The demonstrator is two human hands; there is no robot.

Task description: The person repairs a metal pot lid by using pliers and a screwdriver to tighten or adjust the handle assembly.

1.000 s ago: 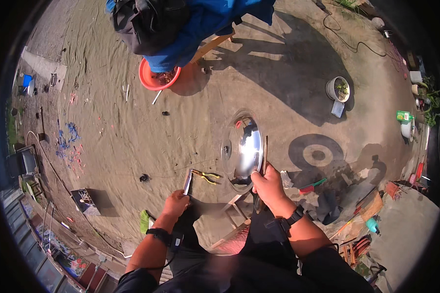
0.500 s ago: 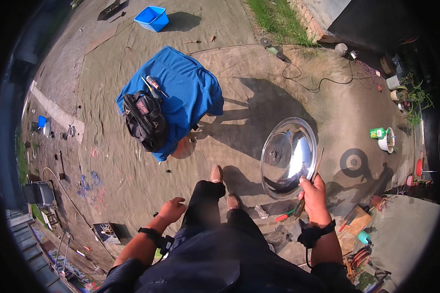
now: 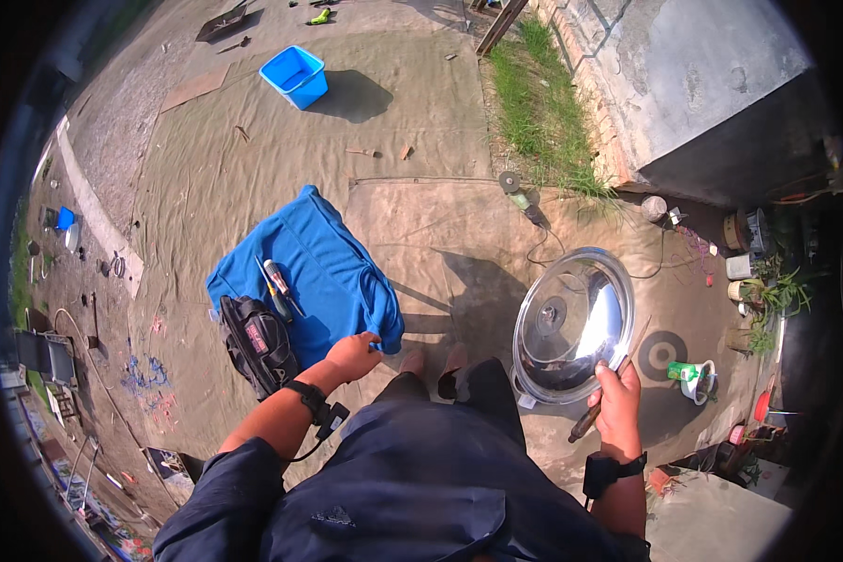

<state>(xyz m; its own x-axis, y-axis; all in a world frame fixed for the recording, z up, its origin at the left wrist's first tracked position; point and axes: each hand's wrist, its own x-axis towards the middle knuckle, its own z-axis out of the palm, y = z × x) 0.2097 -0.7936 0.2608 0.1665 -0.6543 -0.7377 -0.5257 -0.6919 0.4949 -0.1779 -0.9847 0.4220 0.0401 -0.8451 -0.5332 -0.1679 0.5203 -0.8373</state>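
My right hand [image 3: 616, 398] grips the edge of a shiny round glass lid [image 3: 571, 323], tilted and catching the sun. A thin-shafted tool with a brown handle [image 3: 584, 424] is held in the same hand, its handle below the fingers. My left hand [image 3: 353, 357] is at the near right corner of a blue cloth [image 3: 323, 253], fingers curled in. Whether they pinch the cloth is hidden. The cloth drapes over a raised support. On it lie a black bag [image 3: 258, 342] and two screwdrivers [image 3: 278, 288].
A blue basin [image 3: 296, 80] stands farther off on the ground sheet. An angle grinder [image 3: 523, 199] with a cord lies ahead, near grass and a concrete block [image 3: 712, 84]. At right are a green bottle [image 3: 681, 372] in a white pot [image 3: 702, 386] and potted plants [image 3: 785, 292].
The covered support is now closer to my body. My left hand has moved forward and right to the cloth's corner. My right hand still holds the lid and tool.
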